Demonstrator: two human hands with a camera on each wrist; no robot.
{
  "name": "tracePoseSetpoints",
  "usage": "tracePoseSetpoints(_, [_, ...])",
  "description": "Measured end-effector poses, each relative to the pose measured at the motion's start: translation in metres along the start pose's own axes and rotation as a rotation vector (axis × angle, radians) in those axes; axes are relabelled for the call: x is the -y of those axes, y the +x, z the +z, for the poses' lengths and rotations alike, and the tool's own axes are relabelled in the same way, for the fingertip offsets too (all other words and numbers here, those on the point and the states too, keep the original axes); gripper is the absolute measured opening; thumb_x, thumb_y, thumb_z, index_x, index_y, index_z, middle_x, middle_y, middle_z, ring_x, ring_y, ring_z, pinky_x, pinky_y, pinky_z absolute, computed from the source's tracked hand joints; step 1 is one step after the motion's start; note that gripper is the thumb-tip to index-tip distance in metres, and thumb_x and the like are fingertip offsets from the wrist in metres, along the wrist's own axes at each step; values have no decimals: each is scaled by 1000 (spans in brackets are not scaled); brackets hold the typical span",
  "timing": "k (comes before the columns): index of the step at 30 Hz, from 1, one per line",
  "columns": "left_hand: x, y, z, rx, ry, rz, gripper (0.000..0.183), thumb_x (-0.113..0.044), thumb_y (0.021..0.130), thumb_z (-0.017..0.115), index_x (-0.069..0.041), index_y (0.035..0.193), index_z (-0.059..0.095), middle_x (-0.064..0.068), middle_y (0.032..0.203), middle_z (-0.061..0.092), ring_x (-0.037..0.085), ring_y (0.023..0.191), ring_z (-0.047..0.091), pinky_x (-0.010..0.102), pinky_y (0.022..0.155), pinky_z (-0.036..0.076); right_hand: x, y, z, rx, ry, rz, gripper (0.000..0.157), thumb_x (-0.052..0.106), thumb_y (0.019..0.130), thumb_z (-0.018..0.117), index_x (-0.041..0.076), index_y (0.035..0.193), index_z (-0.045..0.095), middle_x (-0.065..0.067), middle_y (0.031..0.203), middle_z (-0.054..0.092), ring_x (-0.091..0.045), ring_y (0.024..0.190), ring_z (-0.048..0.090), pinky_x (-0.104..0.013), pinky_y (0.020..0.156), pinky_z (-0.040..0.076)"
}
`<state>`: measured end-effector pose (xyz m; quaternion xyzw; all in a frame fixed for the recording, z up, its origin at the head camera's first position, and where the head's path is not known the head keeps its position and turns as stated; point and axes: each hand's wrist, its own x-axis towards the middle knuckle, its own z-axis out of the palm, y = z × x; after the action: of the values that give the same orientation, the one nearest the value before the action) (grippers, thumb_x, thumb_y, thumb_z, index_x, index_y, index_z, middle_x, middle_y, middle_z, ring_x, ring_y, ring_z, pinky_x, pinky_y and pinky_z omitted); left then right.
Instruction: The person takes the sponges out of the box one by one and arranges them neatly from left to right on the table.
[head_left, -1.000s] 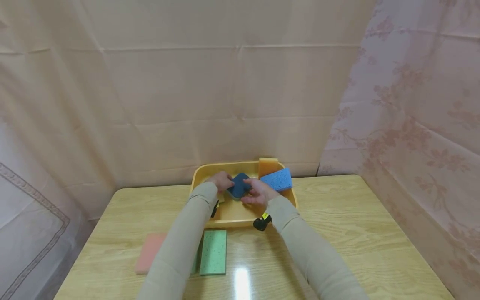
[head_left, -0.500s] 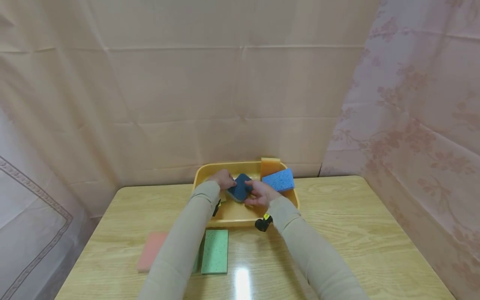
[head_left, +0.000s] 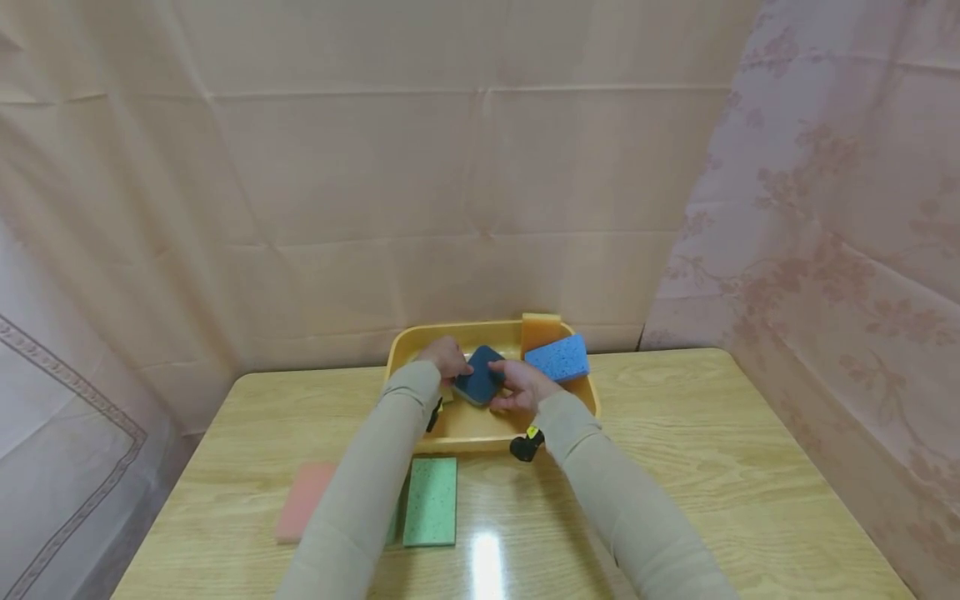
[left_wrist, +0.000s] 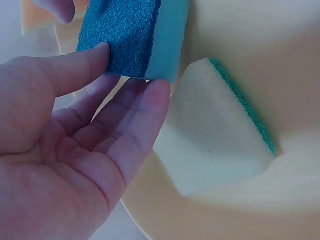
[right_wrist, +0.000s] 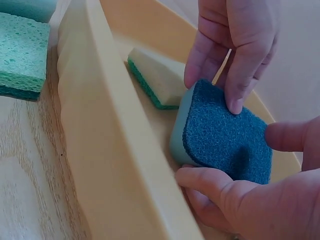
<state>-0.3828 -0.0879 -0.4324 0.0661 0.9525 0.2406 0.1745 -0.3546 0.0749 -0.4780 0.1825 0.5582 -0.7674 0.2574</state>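
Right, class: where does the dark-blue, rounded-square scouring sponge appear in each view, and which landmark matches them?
Head: dark-blue sponge just below centre, between left hand and right hand.
Left wrist: top edge, left of centre, partly cut off.
Right wrist: right of centre, between the hands.
Shared landmark: yellow, round-cornered plastic tray, in all three.

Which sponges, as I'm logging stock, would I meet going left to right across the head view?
Pink sponge → partly hidden green sponge → light green sponge → dark blue scouring sponge → bright blue sponge. Left out for overlap: the orange sponge and the cream sponge.
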Motion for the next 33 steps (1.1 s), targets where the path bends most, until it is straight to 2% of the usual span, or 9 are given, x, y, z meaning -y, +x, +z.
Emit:
tracePoseSetpoints(7, [1, -2, 1, -19, 13, -3, 16, -17, 92, 76, -2, 90, 71, 5, 76, 67, 13, 59, 61, 23, 56, 49, -1, 1, -1, 13, -30, -3, 63, 19, 106, 51, -3, 157, 22, -28, 159, 28, -37, 138, 42, -53, 108, 41])
tracePoseSetpoints(12, [2, -2, 2, -35, 52, 10, 18, -14, 89, 77, -2, 102, 75, 6, 83, 70, 13, 60, 63, 23, 62, 53, -1, 2, -1, 15, -60, -2, 61, 19, 106, 52, -2, 157, 24, -27, 161, 24, -37, 139, 40, -52, 107, 43])
tracePoseSetpoints(19, [1, -4, 3, -45, 59, 2, 19, -13, 88, 77, -3, 104, 73, 6, 83, 68, 15, 65, 62, 24, 62, 51, -2, 2, -1, -3, -87, -1, 63, 19, 105, 53, 0, 157, 23, -29, 162, 19, -41, 135, 42, -49, 105, 46])
tracePoseSetpoints(27, [2, -3, 5, -24, -13, 0, 14, -9, 89, 74, -2, 100, 68, 7, 87, 66, 15, 62, 60, 23, 55, 50, -3, 6, -1, 21, -149, -19, 55, 21, 107, 49, -4, 153, 32, -24, 155, 36, -32, 122, 47, -48, 107, 44])
tracePoseSetpoints(33, [8, 4, 9, -13, -3, -32, 13, -9, 89, 75, -3, 97, 68, 5, 79, 63, 14, 59, 58, 23, 53, 48, -4, 6, 0, 26, -174, -21, 55, 21, 107, 50, -4, 153, 34, -22, 155, 38, -28, 118, 48, -45, 102, 49])
